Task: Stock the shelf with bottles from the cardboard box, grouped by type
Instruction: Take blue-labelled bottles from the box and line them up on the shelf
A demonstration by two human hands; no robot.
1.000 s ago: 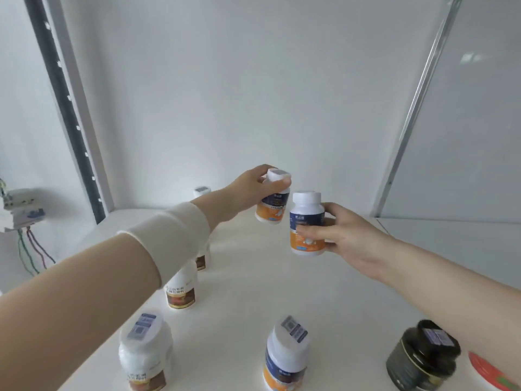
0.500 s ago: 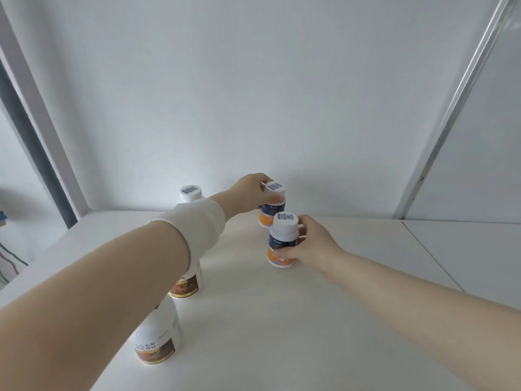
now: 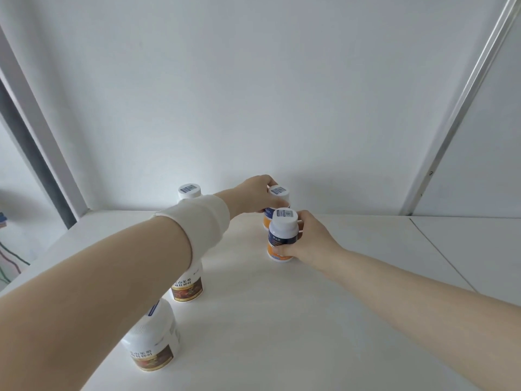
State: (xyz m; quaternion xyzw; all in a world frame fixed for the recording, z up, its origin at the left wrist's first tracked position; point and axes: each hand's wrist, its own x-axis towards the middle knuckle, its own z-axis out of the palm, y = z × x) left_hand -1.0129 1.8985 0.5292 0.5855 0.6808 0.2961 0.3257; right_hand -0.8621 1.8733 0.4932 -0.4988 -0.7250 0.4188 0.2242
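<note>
Left hand (image 3: 253,197) gripping rear bottle (image 3: 279,192), right hand (image 3: 315,241) gripping front bottle (image 3: 282,231)

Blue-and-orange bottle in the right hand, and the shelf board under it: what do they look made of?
Blue-and-orange bottle: likely opaque plastic under a glossy printed label. Its white cap looks like matte plastic with a paper barcode sticker on top. Shelf board: smooth white with a soft sheen, perhaps painted metal or laminate; I cannot tell which.
</note>
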